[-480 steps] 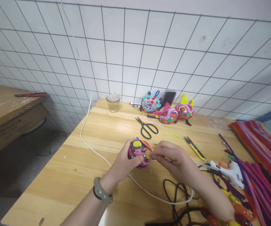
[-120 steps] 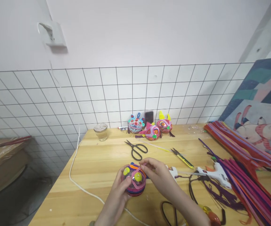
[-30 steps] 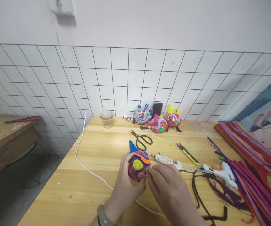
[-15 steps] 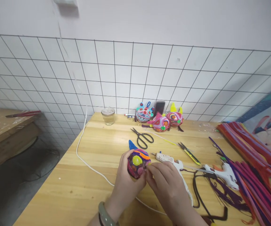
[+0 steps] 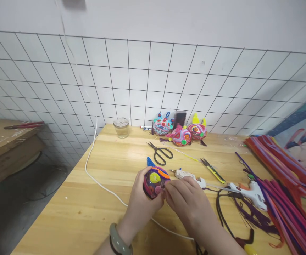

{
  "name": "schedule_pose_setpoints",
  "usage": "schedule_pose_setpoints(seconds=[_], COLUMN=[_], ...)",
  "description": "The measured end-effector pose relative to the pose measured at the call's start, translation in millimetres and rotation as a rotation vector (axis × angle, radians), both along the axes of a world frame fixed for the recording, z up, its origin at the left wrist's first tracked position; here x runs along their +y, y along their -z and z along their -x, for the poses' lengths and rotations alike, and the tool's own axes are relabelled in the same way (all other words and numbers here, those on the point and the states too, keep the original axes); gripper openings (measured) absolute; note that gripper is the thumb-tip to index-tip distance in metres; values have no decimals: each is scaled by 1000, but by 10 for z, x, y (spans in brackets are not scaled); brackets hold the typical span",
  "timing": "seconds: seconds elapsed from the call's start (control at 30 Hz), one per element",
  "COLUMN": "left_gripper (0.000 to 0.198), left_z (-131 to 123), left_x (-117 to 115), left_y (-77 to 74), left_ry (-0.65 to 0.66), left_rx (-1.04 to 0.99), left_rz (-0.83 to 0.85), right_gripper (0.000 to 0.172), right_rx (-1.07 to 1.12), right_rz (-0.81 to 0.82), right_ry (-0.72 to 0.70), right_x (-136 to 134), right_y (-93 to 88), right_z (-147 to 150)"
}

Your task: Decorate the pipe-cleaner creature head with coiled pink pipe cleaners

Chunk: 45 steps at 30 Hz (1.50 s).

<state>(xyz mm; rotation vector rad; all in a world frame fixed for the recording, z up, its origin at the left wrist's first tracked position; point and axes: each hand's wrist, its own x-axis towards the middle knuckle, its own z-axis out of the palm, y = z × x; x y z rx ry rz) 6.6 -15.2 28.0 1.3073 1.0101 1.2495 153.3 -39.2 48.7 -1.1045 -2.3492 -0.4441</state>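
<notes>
A round ornament covered in purple, pink, orange and yellow coils, with a blue point on top, is in my left hand, whose fingers wrap round its left side and underside. My right hand pinches at the ornament's right edge; what its fingertips hold is hidden. Just behind the right hand lies a white glue gun. Black scissors rest open beyond the ornament.
Three finished-looking colourful ornaments and a glass cup stand near the tiled wall. Yellow snips, a second glue gun and bundled coloured strips lie right. A white cable crosses the table.
The view has shifted slightly. My right fingers have closed in a little at the ornament's edge, and the yellow bit seen there before is no longer visible. My left hand keeps its hold.
</notes>
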Motion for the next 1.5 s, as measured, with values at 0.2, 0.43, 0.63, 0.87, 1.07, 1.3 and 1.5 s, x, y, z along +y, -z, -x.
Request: schedule_pose_setpoints(seconds=[0.2,0.43,0.63,0.87,1.07,1.3,1.5], left_gripper=[58,62,57,59,53,52,53], left_z=[23,23,52,60,102,128,140], left_x=[34,48,64,83,100,102,117], left_y=[12,24,48,37,52,96,138], left_ry=[27,45,93,98,196,285,316], left_rx=[-65,-110,-149,-172,-203,-235,-250], left_rz=[85,124,145,186,174,200,201], right_gripper=[34,32,26,23,27,23,18], right_rx=[53,24,44,238,498,419,526], right_rz=[28,106,132,301,511,505,600], right_ry=[-11,-70,-49,-87,-104,-119,-167], right_x=[-31,-8,37,52,76,129,178], right_y=[-99,-47,27,-86,-164,-163,-145], right_z=[22,-98,-83,-39,-153,-201,-253])
